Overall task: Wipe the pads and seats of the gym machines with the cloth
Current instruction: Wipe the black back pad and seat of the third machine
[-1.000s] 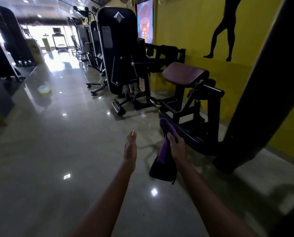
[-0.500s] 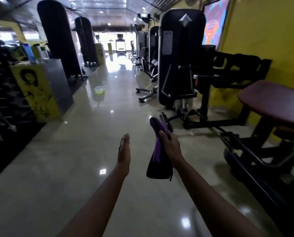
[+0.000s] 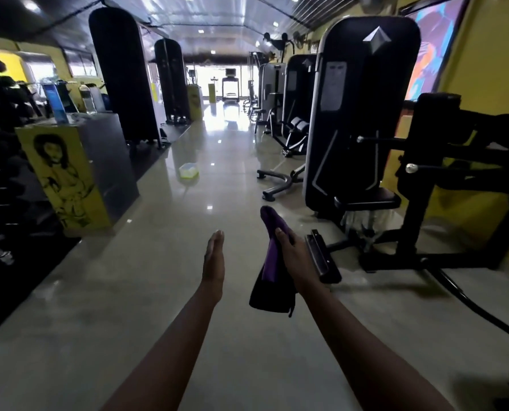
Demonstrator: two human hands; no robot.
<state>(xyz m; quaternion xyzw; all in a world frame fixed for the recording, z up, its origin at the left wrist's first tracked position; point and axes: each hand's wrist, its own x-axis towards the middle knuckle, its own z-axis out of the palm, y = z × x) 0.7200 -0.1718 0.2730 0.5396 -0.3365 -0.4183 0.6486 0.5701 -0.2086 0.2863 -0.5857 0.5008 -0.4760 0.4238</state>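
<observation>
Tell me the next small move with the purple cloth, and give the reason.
Probably swing the right hand toward the black seat of the nearest machine on the right. That hand grips the cloth in the air above the floor, touching no pad, while the left hand is open and holds nothing; that seat looks the closest one.
</observation>
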